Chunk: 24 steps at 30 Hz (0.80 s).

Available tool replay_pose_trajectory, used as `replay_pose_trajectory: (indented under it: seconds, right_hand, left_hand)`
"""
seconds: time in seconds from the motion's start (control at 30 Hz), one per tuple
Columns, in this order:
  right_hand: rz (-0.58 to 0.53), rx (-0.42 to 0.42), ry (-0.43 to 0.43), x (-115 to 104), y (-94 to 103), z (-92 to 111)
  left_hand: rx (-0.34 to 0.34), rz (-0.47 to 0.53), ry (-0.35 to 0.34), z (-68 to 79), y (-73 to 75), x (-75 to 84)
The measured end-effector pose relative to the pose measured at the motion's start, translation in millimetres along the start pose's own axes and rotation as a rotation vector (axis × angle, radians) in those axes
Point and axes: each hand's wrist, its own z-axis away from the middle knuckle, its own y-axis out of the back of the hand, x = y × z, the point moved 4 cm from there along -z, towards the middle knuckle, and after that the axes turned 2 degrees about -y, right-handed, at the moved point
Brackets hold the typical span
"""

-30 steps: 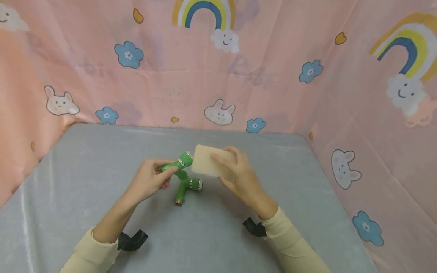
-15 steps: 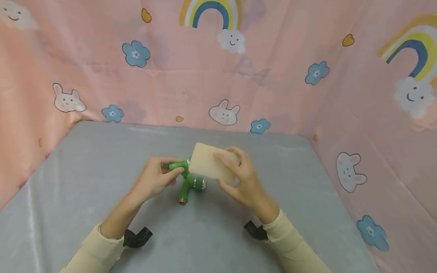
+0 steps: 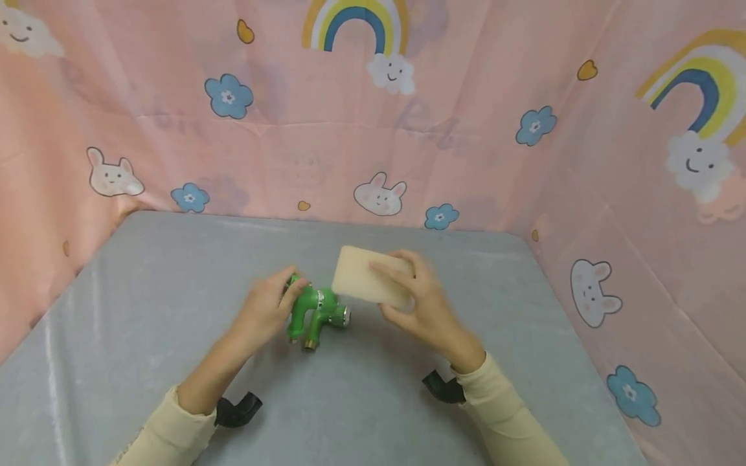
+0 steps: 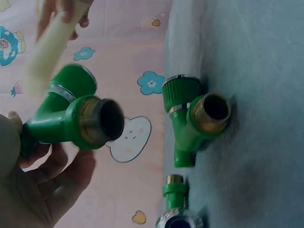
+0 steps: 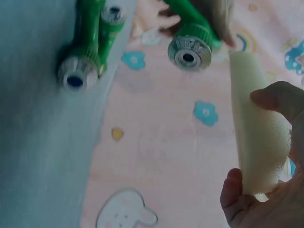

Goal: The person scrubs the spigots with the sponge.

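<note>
My left hand (image 3: 262, 317) grips a green Y-shaped pipe valve (image 4: 52, 126) with a brass threaded end, holding it above the table. My right hand (image 3: 431, 314) holds a cream-coloured sponge block (image 3: 361, 276), thumb on one side and fingers on the other. In the head view the sponge is just right of the held valve, with a small gap between them. A second green valve (image 4: 183, 128) with a ribbed cap lies on the table below. Nearer the left wrist camera is another green fitting (image 4: 175, 202), partly cut off by the frame.
A grey cloth covers the table (image 3: 373, 414). Pink patterned curtains (image 3: 466, 155) hang behind it and at both sides. Black curved pieces (image 3: 239, 411) stick out from under both cuffs.
My left hand has turned the held valve, so its capped end no longer points at the sponge and one leg points down. The sponge has shifted slightly right.
</note>
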Motion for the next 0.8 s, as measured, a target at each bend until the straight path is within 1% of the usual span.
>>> replay_pose_trajectory:
  seconds: [0.1, 0.2, 0.27, 0.37, 0.47, 0.57, 0.63, 0.7, 0.73, 0.8]
  right_hand:
    - [-0.093, -0.088, -0.005, -8.5, -10.5, 1.0]
    - [-0.117, -0.163, -0.040, -13.9, -21.6, 2.3]
    - [-0.106, -0.178, -0.077, -13.9, -24.1, 3.0]
    - [-0.100, -0.179, -0.133, -9.2, -20.5, 4.5]
    - [-0.100, -0.199, -0.171, -2.4, -13.1, 6.0]
    - [-0.105, -0.245, -0.202, 5.3, -5.0, 7.2]
    - [-0.097, -0.264, -0.222, 10.2, 1.4, 7.5]
    - [-0.105, -0.272, -0.248, 14.7, 8.4, 7.5]
    - [-0.112, -0.273, -0.259, 16.3, 11.6, 7.2]
    - [-0.127, -0.267, -0.256, 18.0, 16.1, 6.5]
  left_hand:
    - [-0.038, 0.100, -0.008, -0.3, -7.3, 0.4]
    - [-0.082, 0.239, 0.015, 0.1, -12.4, -0.4]
    - [-0.127, 0.323, 0.025, 0.6, -15.0, -0.7]
    - [-0.206, 0.396, 0.024, 2.1, -17.3, -0.2]
    - [-0.282, 0.382, 0.001, 4.7, -18.0, 1.4]
    - [-0.323, 0.346, -0.023, 7.4, -18.0, 2.9]
    - [-0.330, 0.320, -0.033, 8.3, -18.1, 3.5]
    - [-0.323, 0.295, -0.045, 8.4, -18.4, 4.0]
    - [-0.314, 0.278, -0.050, 8.3, -18.7, 4.2]
    - [-0.285, 0.230, -0.067, 7.5, -19.7, 5.0]
